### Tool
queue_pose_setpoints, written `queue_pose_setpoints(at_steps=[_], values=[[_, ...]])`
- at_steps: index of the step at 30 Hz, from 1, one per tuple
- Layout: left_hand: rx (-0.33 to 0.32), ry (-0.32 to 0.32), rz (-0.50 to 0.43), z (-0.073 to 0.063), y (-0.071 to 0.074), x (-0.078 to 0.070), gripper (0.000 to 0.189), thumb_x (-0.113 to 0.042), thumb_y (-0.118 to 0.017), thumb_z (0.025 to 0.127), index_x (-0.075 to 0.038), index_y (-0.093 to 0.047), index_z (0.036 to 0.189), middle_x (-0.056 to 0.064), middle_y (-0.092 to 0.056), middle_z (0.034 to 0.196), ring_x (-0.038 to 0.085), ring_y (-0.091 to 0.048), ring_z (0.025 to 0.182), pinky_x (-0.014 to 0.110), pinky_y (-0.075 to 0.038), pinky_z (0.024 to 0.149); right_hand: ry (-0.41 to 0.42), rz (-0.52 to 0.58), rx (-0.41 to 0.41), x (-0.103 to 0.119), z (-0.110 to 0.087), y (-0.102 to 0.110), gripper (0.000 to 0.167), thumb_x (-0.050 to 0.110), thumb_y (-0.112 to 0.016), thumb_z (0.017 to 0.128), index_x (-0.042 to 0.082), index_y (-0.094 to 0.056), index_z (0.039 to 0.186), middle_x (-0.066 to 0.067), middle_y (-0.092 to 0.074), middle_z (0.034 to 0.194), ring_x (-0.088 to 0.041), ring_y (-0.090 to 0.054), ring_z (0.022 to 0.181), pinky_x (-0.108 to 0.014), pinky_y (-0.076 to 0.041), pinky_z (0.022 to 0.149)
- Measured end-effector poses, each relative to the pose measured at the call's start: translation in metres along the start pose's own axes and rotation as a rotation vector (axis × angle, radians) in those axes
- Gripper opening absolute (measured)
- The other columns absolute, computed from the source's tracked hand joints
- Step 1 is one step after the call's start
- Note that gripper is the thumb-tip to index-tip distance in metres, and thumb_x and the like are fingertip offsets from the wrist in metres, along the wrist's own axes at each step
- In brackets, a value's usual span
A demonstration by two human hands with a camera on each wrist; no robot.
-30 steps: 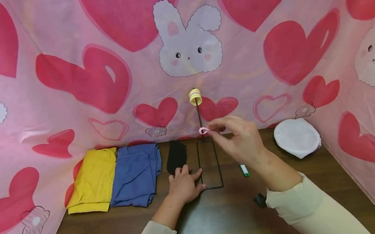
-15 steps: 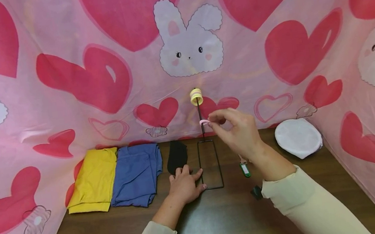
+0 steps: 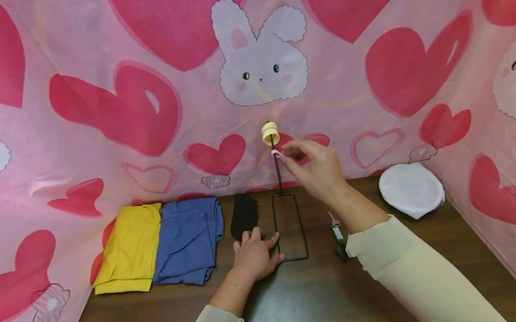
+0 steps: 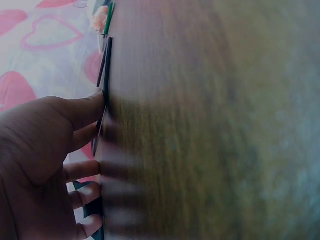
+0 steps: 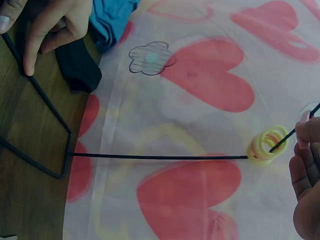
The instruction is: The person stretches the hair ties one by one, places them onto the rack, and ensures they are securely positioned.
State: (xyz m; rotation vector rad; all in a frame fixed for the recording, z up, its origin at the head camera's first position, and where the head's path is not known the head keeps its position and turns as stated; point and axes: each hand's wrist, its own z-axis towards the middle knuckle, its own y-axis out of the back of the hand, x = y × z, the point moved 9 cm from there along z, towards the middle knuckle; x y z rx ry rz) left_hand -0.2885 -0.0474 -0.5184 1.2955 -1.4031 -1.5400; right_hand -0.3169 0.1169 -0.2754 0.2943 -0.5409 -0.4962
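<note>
A black wire stand with a rectangular base rises at the back of the table. Several yellow and pink hair ties sit bunched on its top arm. My right hand pinches a pink hair tie between thumb and index finger. In the right wrist view this tie overlaps the free end of the arm, in front of the yellow bunch. With fingers spread, my left hand presses thumb and index finger on the left side of the base. Its other fingertips are at the near end of a black sock.
Folded yellow cloth and folded blue cloth lie left of the sock. A key with a green tag lies right of the stand. Farther right is a white round pouch. A pink printed curtain hangs behind the table.
My right hand has moved up and slightly left with the pink hair tie, closer to the yellow bunch. The key has come into sight beneath the forearm. My left hand stays in place.
</note>
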Motion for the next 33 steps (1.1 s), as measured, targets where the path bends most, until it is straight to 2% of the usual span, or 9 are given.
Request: queue_pose_setpoints(at_steps=[9, 22, 27, 33], values=[[0.004, -0.009, 0.006, 0.001, -0.001, -0.002, 0.062, -0.061, -0.066, 0.095, -0.037, -0.056, 0.151, 0.009, -0.047, 0.143, 0.035, -0.042, 0.126, 0.054, -0.036, 0.089, -0.013, 0.008, -0.031, -0.018, 0.006, -0.011, 0.010, 0.004, -0.077, 0.090, 0.008, -0.082, 0.098, -0.004, -0.077, 0.097, -0.018, -0.070, 0.084, -0.036, -0.059, 0.078], [0.003, -0.018, -0.003, 0.001, -0.001, -0.003, 0.062, -0.061, -0.066, 0.095, -0.037, -0.056, 0.151, 0.009, -0.047, 0.143, 0.035, -0.042, 0.126, 0.054, -0.036, 0.089, -0.097, 0.018, -0.058, -0.039, 0.017, -0.021, 0.019, -0.002, -0.075, 0.087, 0.003, -0.080, 0.105, -0.010, -0.072, 0.104, -0.022, -0.071, 0.086, -0.037, -0.058, 0.079], [0.005, -0.007, 0.006, 0.000, -0.001, 0.000, 0.062, -0.061, -0.066, 0.095, -0.038, -0.055, 0.151, 0.009, -0.048, 0.143, 0.033, -0.043, 0.124, 0.053, -0.035, 0.088, -0.092, 0.001, -0.061, -0.038, 0.008, -0.015, 0.018, -0.002, -0.076, 0.085, 0.002, -0.079, 0.103, -0.011, -0.072, 0.107, -0.023, -0.071, 0.086, -0.039, -0.058, 0.078], [0.004, -0.005, -0.013, -0.001, 0.000, 0.001, 0.063, -0.061, -0.067, 0.094, -0.036, -0.056, 0.151, 0.009, -0.048, 0.143, 0.033, -0.043, 0.125, 0.053, -0.035, 0.088, -0.092, -0.013, -0.007, -0.036, -0.025, 0.001, 0.021, 0.002, -0.079, 0.086, 0.002, -0.078, 0.107, -0.012, -0.072, 0.105, -0.023, -0.069, 0.088, -0.040, -0.058, 0.077]])
